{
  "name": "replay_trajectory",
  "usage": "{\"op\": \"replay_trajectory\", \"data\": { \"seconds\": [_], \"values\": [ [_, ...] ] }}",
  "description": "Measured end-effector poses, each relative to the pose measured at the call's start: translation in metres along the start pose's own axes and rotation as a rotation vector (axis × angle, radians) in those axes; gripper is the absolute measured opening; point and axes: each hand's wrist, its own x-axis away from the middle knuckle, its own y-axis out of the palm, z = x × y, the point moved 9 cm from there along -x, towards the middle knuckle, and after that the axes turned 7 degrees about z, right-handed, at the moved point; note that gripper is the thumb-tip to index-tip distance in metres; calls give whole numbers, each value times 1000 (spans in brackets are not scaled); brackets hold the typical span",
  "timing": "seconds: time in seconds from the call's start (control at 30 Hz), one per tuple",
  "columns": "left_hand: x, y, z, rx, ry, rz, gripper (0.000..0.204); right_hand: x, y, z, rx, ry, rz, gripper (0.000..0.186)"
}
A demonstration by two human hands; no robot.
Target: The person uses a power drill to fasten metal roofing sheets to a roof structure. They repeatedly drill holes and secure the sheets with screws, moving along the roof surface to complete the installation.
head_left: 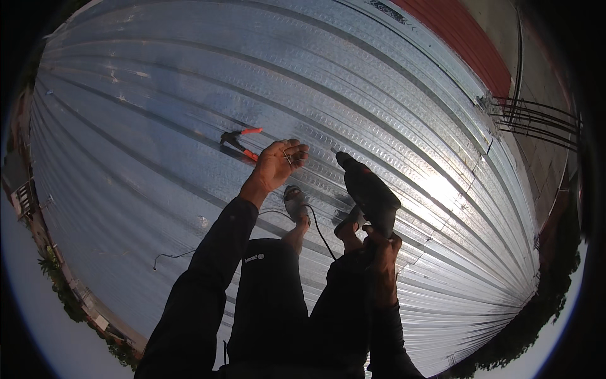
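In the head view, one corrugated metal roof is seen filling most of the picture, its ribs bending toward the rim. Two hands are counted. The left hand is raised over the roof near the centre, palm toward the camera, its fingers curled loosely around a few small thin fasteners; their exact number cannot be told. The grip of this hand is half closed about them. The right hand is seen lower and to the right, its grip clamped on the handle of one dark power drill, whose bit end points up and to the left, toward the left hand. One thin cable is seen running between the legs, and a further stretch of dark cable lies on the roof to the left. One pair of red-handled snips lies on the roof just beyond and to the left of the left hand, apart from it. Two feet are seen resting on the roof between the hands, one in a sandal. Two dark sleeves and two dark trouser legs come in from the near edge.
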Motion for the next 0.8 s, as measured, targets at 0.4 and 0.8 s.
{"op": "replay_trajectory", "data": {
  "seconds": [0.4, 0.8],
  "values": [
    [-13, -28, 23, -81, 107, 243, 27, -68, 54, -33, 182, 73, -143, 19],
    [-116, 112, 81, -403, 53, 130, 15, -154, 51, -133, 82, 246, -176, 25]
  ]
}}
